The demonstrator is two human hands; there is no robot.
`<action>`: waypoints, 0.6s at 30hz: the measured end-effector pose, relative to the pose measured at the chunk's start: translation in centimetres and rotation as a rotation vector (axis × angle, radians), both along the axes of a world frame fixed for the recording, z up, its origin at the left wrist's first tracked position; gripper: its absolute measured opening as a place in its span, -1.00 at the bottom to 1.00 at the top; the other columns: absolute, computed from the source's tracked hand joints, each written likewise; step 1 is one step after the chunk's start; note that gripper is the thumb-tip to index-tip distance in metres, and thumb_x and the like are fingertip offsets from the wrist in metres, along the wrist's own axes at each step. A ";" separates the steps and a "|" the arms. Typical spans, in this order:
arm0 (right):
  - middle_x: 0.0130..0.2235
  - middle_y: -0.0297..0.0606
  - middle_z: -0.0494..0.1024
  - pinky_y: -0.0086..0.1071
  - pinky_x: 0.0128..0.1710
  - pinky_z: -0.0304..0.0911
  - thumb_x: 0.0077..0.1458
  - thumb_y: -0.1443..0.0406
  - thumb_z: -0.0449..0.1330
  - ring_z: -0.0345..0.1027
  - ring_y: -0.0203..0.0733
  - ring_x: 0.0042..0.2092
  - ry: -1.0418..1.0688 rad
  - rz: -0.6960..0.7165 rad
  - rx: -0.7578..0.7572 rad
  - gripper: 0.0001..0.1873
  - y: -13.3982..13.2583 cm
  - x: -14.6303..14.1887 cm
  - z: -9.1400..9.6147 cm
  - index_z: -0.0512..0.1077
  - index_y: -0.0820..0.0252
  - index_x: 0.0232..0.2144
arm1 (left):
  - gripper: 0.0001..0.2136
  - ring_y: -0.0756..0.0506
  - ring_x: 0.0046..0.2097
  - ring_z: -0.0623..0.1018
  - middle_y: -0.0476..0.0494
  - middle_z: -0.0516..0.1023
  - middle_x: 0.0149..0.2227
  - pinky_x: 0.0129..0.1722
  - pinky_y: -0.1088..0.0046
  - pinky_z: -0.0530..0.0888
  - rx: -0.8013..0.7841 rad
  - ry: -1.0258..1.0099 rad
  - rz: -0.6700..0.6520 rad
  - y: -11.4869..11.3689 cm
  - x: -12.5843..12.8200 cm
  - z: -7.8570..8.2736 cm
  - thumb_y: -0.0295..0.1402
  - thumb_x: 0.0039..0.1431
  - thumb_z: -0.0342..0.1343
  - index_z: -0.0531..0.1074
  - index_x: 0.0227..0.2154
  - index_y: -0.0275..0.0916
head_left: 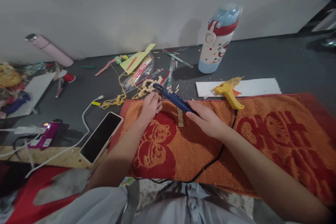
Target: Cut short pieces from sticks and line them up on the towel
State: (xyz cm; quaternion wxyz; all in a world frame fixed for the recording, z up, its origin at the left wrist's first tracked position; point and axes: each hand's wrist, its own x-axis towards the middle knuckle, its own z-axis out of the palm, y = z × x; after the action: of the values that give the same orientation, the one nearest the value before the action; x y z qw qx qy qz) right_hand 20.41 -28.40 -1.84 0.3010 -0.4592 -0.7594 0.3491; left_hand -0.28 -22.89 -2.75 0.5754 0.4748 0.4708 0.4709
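My right hand (207, 117) is closed around one end of a long dark-blue hand tool (175, 99), whose exact kind I cannot make out. The tool slants up to the left, its rounded far end just above my left hand (152, 105). The fingers of that hand are pinched together at the tool's tip; anything between them is too small to name. Under both hands lies an orange and red towel (202, 154). A short row of small pale sticks (181, 117) rests on it between my hands. Beyond my left hand is a cluster of pale cut pieces (149, 85).
A yellow glue gun (230, 92) lies on a white board (258, 86), its black cord crossing the towel. Behind stands a bottle (217, 42). Leftward are a phone (102, 137), yellow cord (114, 101), a bag of sticks (140, 71) and a purple power adapter (48, 134).
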 end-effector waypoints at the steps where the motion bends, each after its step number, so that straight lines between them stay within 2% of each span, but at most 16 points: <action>1: 0.01 -0.14 0.45 -0.07 0.09 0.17 0.21 0.16 -0.07 0.31 -0.05 0.05 0.040 -0.024 -0.032 -0.60 0.1 0.0 -0.1 0.29 0.16 0.03 | -0.69 0.16 -0.72 0.05 0.19 0.00 -0.71 -0.74 0.66 0.04 0.020 0.008 -0.011 0.0 0.0 0.0 -0.13 0.16 -0.02 0.16 -0.55 -0.23; 4: -0.03 -0.19 0.49 -0.08 0.06 0.21 0.18 0.07 -0.04 0.35 -0.05 0.01 0.123 -0.093 -0.150 -0.58 0.3 0.3 -0.5 0.35 0.14 -0.03 | -0.69 0.16 -0.72 0.08 0.19 0.02 -0.70 -0.72 0.66 0.05 0.079 0.028 -0.010 0.1 0.0 0.0 -0.08 0.14 -0.01 0.20 -0.50 -0.23; 6: 0.01 -0.18 0.47 -0.07 0.07 0.19 0.15 0.02 -0.01 0.33 -0.02 0.04 0.147 -0.110 -0.191 -0.53 0.4 0.5 -0.6 0.34 0.14 -0.01 | -0.69 0.16 -0.71 0.08 0.19 0.02 -0.69 -0.72 0.65 0.04 0.099 0.044 0.007 0.1 0.1 0.0 -0.06 0.13 0.00 0.23 -0.48 -0.23; 12: 0.10 -0.15 0.39 -0.07 0.11 0.14 0.16 0.04 0.00 0.26 -0.01 0.11 0.109 0.030 -0.087 -0.49 0.0 0.5 -0.2 0.25 0.13 0.08 | -0.69 0.14 -0.68 0.10 0.16 0.06 -0.68 -0.71 0.61 0.04 0.120 0.084 0.079 0.2 0.0 -0.1 -0.10 0.12 0.03 0.15 -0.53 -0.20; 18: 0.10 -0.03 0.36 -0.04 0.11 0.13 0.16 0.02 -0.02 0.22 0.06 0.13 -0.009 0.083 -0.019 -0.45 -0.2 0.4 0.1 0.22 0.23 0.09 | -0.79 0.12 -0.67 0.15 0.15 0.14 -0.68 -0.65 0.56 0.09 0.099 0.171 0.134 0.3 -0.2 -0.4 -0.29 0.15 0.02 0.17 -0.54 -0.19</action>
State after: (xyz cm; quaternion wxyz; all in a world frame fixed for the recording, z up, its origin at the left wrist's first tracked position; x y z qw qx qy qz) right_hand 20.83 -28.62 -1.71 0.2784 -0.4318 -0.7757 0.3665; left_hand -0.51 -22.54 -3.16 0.4762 0.5085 0.5250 0.4889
